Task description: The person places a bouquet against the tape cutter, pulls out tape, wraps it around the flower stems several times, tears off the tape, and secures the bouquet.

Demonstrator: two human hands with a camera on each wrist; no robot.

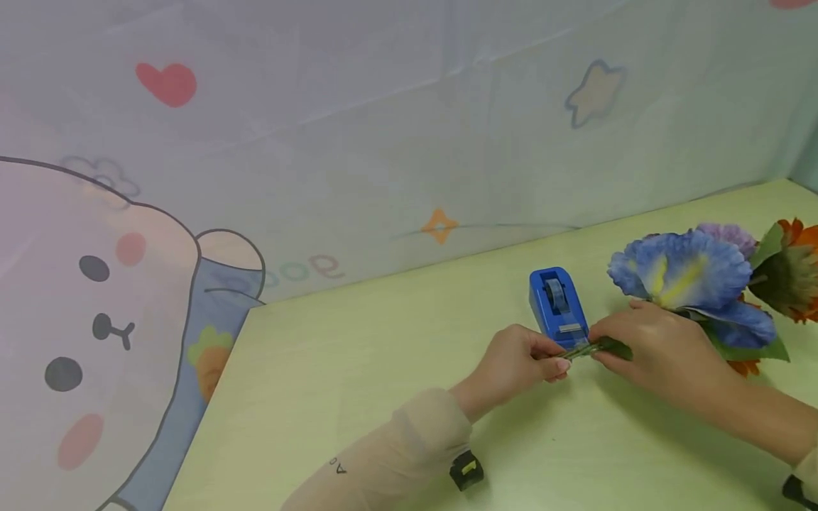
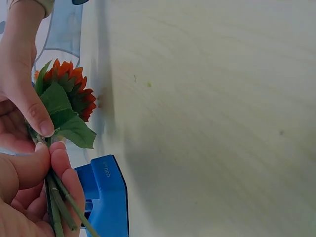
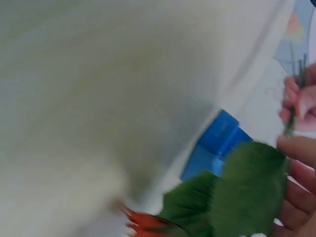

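Observation:
Both hands hold a bunch of artificial flowers by its green stems (image 1: 583, 350). My left hand (image 1: 511, 360) pinches the stems toward their cut ends, which stick out past the fingers in the left wrist view. Right beside it, my right hand (image 1: 667, 348) grips the bunch just below the leaves (image 3: 249, 185). The blooms spread to the right: a blue flower (image 1: 696, 266) with yellow streaks, a purple flower (image 1: 728, 236) behind it, and an orange flower (image 2: 74, 84). Just behind the hands stands a blue tape dispenser (image 1: 557, 301) with a roll of clear tape; the stems overlap its front end.
A pale yellow-green table (image 1: 358, 355) lies under the hands. Behind it hangs a printed cloth (image 1: 383, 142) with a cartoon animal, a heart and stars. A small black device (image 1: 466, 470) sits at the left sleeve's cuff.

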